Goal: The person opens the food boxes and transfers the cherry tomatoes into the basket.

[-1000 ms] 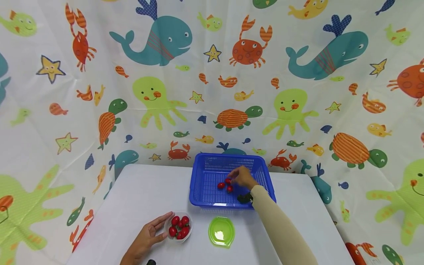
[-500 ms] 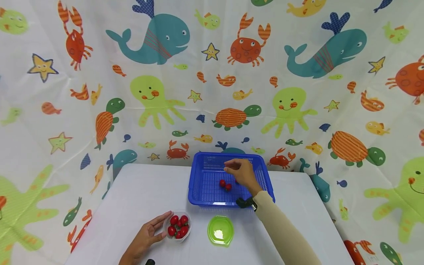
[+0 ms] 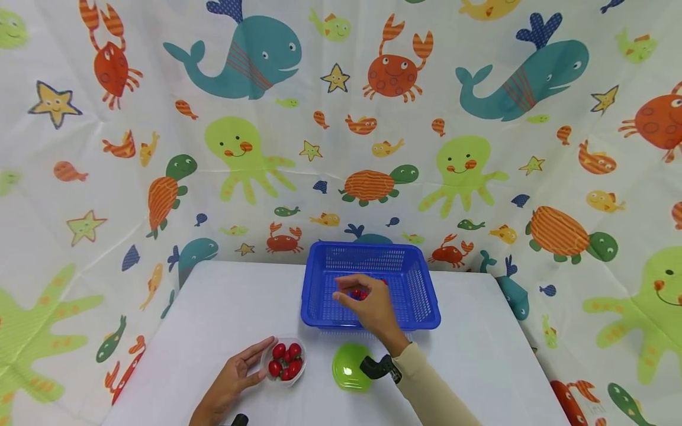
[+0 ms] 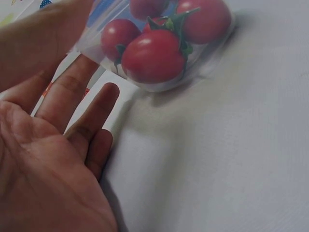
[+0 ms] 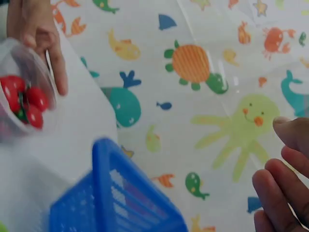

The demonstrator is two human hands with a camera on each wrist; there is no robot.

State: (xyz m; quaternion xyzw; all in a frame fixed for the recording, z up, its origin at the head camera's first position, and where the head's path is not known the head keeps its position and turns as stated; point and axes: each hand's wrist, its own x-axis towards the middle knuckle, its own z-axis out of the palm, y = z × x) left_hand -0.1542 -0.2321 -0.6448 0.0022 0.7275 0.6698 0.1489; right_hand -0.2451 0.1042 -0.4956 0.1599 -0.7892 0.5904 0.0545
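A clear plastic container (image 3: 284, 383) with several red cherry tomatoes (image 3: 286, 361) stands on the white table. My left hand (image 3: 234, 376) holds its left side, thumb near and index finger on the far side; in the left wrist view the other fingers are spread behind it. My right hand (image 3: 373, 307) hovers over the front of a blue plastic basket (image 3: 314, 278), thumb and fingers bent but apart. Nothing shows between those fingers (image 5: 275, 188) in the right wrist view. Inside the basket lie a few tomatoes (image 3: 383, 282), partly hidden by the hand.
A green lid (image 3: 348, 370) lies on the table (image 3: 229, 302) between the container and the right wrist, partly covered by the black wrist camera (image 3: 375, 367). Behind the table hangs a white curtain (image 3: 319, 207) printed with sea animals.
My right hand has risen out of the basket and come back toward the front left. One tomato in the basket has shifted right. The left hand stays at the container.
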